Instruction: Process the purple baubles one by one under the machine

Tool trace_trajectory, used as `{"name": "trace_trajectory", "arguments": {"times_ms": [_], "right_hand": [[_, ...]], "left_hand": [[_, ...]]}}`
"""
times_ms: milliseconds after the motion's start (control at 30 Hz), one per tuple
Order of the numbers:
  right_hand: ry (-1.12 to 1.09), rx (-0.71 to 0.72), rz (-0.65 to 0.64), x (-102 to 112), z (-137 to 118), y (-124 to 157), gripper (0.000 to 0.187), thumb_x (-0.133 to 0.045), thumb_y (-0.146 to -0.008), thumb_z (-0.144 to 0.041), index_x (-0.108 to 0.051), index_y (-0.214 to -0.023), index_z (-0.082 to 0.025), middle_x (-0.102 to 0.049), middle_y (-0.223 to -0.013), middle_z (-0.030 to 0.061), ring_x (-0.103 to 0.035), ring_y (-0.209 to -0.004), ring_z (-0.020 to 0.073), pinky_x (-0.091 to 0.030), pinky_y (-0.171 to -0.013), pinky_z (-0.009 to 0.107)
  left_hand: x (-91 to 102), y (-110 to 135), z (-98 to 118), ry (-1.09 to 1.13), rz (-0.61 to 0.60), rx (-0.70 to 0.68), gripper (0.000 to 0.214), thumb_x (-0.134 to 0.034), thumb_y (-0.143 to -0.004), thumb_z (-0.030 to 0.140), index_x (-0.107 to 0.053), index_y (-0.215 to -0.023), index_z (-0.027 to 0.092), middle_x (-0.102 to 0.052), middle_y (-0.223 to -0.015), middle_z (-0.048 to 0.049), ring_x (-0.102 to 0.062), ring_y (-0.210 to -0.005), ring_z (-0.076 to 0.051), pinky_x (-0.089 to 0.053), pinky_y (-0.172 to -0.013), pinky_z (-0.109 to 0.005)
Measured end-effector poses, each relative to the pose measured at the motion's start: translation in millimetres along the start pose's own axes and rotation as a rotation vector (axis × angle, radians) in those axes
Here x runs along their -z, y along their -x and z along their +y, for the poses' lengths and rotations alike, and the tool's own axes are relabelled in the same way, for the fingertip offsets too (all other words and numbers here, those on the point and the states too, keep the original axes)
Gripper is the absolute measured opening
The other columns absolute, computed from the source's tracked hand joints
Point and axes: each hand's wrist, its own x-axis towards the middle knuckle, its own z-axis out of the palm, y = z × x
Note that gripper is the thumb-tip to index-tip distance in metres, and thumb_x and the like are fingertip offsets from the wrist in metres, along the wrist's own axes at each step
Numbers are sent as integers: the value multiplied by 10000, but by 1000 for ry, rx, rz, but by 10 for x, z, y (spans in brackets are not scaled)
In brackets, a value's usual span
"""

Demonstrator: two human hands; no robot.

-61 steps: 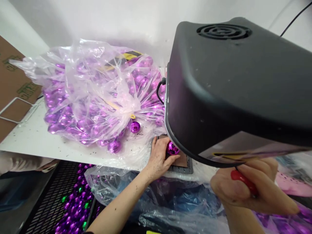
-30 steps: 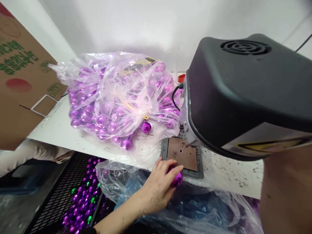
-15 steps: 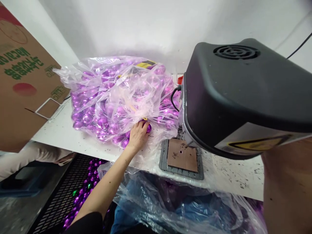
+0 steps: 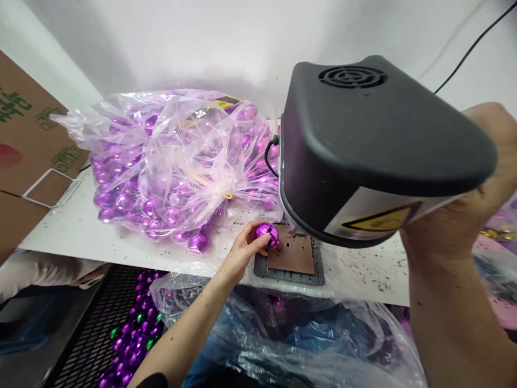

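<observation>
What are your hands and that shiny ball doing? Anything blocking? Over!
Left hand: holding purple ball, left of hole in brown pad. Right hand: partly behind black machine, grip hidden. Machine blocks view of pad's far right corner.

pad (image 4: 297, 262): brown, flat, small hole (dark specks on top)
ball (image 4: 265, 231): purple, faceted, shiny, held at pad's left edge

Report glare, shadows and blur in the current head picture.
Head view: bright glints speckle the plastic bag and the ball in the left hand; head view: a faint line on the wall, likely the shadow of the cable; head view: the right hand, partly behind the black machine, looks slightly soft.
</observation>
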Motion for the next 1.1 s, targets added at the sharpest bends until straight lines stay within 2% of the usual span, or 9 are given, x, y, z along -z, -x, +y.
{"name": "trace_trajectory", "arguments": {"times_ms": [100,167,300,467,533,700,867,1000,1100], "right_hand": [[-32,-106,16,0,-52,-29,383,-422,-944,-344,-457,-754,-13,-338,-663,8,-269,-681,-76,-200,-657,132],[-37,-158,15,0,-65,-45,395,-433,-932,-363,-461,-749,-14,-352,-672,8,-264,-686,-74,-200,-663,141],[-59,-180,26,-15,-79,-53,398,-439,-919,-378,-466,-751,-19,-369,-680,-1,-271,-689,-76,-207,-673,152],[-65,-159,38,-30,-96,-52,431,-428,-916,-404,-457,-735,-14,-360,-665,-9,-259,-681,-87,-192,-665,154],[-63,-159,29,-26,-99,-54,440,-422,-917,-418,-468,-743,-17,-369,-673,-9,-247,-681,-86,-191,-669,158],[-83,-199,48,-23,-123,-54,478,-442,-906,-458,-458,-732,-14,-393,-699,-6,-287,-706,-84,-215,-687,165],[-68,-211,56,-16,-136,-31,505,-434,-893,-503,-467,-739,-24,-390,-685,-17,-300,-706,-79,-227,-706,201],[-45,-109,27,3,-112,42,436,-358,-952,-437,-507,-828,-47,-434,-735,-17,-360,-760,-71,-301,-795,204],[-9,-50,49,8,-108,110,435,-335,-971,-428,-512,-854,-48,-437,-726,-1,-372,-719,-67,-301,-756,184]], "left_hand": [[-114,-43,-70,-219,51,-132,473,-751,-791,435,-632,-1183,198,-704,-1101,-71,-653,-1004,-230,-534,-886,-362],[-166,-55,-117,-364,65,-188,475,-735,-813,400,-616,-1232,208,-706,-1134,-74,-650,-1041,-246,-506,-957,-412],[-224,-54,-205,-575,88,-293,482,-724,-838,389,-596,-1269,218,-690,-1208,-87,-639,-1108,-272,-479,-1006,-461],[-314,-34,-255,-855,79,-453,412,-724,-840,386,-623,-1202,218,-685,-1177,-90,-604,-1128,-296,-456,-1013,-485],[-377,-28,-274,-928,88,-471,389,-731,-831,369,-629,-1175,219,-667,-1206,-99,-586,-1142,-305,-436,-1029,-496],[-493,-39,-367,-884,56,-394,388,-683,-861,354,-592,-1218,233,-623,-1283,-101,-548,-1228,-301,-395,-1077,-518],[-456,-43,-400,-839,-47,-367,414,-634,-900,373,-547,-1282,240,-606,-1336,-101,-489,-1331,-287,-273,-1172,-567],[-438,-29,-366,-841,-60,-375,397,-620,-904,369,-558,-1275,245,-610,-1330,-110,-486,-1331,-295,-266,-1175,-580],[-449,-18,-325,-835,-49,-385,406,-625,-890,364,-558,-1270,238,-608,-1322,-121,-491,-1322,-309,-246,-1180,-603]]}}
